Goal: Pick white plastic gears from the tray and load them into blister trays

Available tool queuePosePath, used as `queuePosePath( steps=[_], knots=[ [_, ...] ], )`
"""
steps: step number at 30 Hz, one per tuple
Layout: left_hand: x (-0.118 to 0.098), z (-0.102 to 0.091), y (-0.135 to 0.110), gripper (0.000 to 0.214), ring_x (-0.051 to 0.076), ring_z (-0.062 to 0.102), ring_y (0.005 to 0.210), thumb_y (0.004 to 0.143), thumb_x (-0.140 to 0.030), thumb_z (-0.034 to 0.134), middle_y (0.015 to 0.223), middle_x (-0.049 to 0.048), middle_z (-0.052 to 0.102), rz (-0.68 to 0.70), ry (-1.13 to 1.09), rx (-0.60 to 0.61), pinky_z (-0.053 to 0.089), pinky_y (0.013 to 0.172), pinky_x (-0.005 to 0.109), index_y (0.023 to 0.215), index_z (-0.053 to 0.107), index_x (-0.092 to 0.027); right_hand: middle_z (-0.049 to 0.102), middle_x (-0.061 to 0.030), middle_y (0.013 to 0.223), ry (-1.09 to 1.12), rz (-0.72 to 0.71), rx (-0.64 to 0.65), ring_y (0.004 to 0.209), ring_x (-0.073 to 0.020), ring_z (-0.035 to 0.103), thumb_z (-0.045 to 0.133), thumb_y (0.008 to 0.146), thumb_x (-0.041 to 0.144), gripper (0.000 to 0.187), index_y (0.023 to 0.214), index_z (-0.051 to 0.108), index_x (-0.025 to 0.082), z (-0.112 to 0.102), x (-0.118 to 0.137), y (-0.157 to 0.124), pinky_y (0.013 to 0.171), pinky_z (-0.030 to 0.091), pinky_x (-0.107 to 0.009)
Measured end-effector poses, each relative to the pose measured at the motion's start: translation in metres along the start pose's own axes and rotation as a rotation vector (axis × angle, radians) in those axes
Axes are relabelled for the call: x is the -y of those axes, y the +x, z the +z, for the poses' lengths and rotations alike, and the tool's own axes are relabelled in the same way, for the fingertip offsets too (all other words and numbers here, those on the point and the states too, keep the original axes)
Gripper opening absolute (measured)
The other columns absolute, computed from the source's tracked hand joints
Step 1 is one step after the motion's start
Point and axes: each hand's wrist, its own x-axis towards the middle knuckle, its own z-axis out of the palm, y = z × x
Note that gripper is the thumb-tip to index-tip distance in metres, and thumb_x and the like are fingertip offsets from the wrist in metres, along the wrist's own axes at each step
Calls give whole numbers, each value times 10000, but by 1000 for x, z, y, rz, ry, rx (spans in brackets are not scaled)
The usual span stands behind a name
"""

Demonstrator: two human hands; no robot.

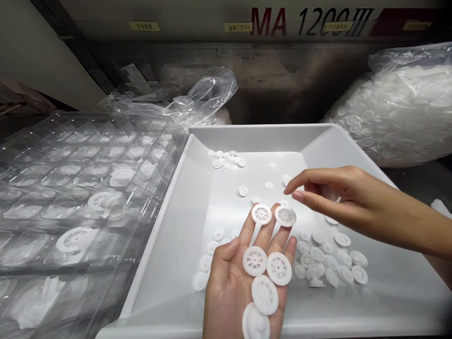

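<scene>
plainly, left hand [235,287] open, palm up, loaded with white plastic gears [264,294], no clench; right hand [339,202] released, above white plastic tray [247,137].

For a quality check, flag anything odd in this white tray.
One white plastic part at the lower right of the tray looks raised on a stem, unlike the flat-lying gears around it.

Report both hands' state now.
Left hand: open, palm up, holding six white plastic gear wheels.
Right hand: half-curled over the white tray; whether it holds anything cannot be told.
</scene>
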Motion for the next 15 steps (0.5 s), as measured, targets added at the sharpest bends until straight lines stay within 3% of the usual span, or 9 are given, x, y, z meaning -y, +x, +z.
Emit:
queuePosePath(
  steps=[5, 10, 15],
  knots=[
    [2, 1, 0, 682, 279, 523, 1231, 888, -299, 434, 1313, 157, 580, -8, 11, 10, 429, 1052, 391, 1500, 175, -147, 566, 33, 862, -48, -158, -31, 783, -95, 521, 624, 868, 417, 230, 1051, 609, 278, 14, 2, 3, 675, 402, -204],
    [5, 2, 1, 706, 257, 517, 1242, 895, -305, 419, 1355, 161, 542, -35, 70, 23, 428, 1053, 386, 1508, 108, -144, 557, 28, 888, -30, -96, -18, 771, -94, 507, 606, 875, 380, 180, 989, 599, 241, 28, 1, 6, 643, 394, -220],
    [5, 2, 2, 627, 256, 498, 1262, 903, -327, 407, 1366, 145, 536, -9, 114, 59, 425, 1056, 373, 1480, 254, -136, 496, 39, 781, 217, -79, -69, 708, -86, 455, 625, 852, 240, 99, 856, 530, 213, 28, 6, 6, 613, 376, -199]
  ],
)
